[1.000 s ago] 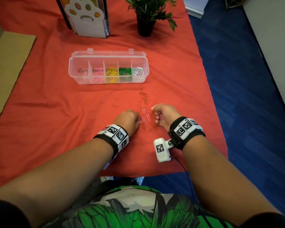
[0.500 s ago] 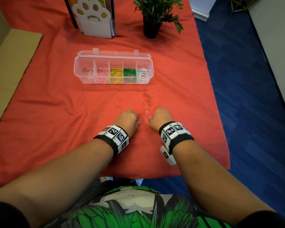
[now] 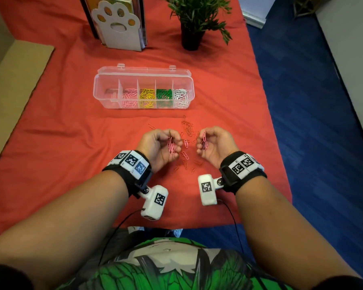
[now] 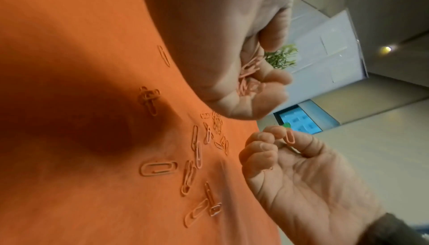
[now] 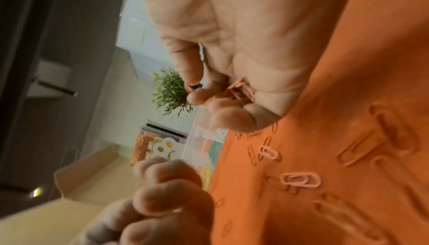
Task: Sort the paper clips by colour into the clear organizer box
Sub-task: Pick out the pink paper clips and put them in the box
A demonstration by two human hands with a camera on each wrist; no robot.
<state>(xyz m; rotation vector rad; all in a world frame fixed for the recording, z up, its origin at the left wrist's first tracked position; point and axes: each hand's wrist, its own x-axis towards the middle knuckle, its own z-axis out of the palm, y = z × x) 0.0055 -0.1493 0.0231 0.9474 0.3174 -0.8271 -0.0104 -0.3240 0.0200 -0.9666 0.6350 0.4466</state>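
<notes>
Small bunches of pink paper clips (image 3: 171, 147) are held in both palms just in front of the organizer box (image 3: 105, 95), apparently gathered for one trip to its pink compartment. The left hand (image 3: 159, 147) is curled round its bunch; the fingers (image 3: 205, 133) of the right hand (image 3: 215, 146) pinch a few clips. The clips are thin, glossy wire loops. Between the hands, nearer than the box, red clips (image 3: 188, 127) lie loose on the surface (image 3: 61, 132), whose red cloth nearly hides them.
</notes>
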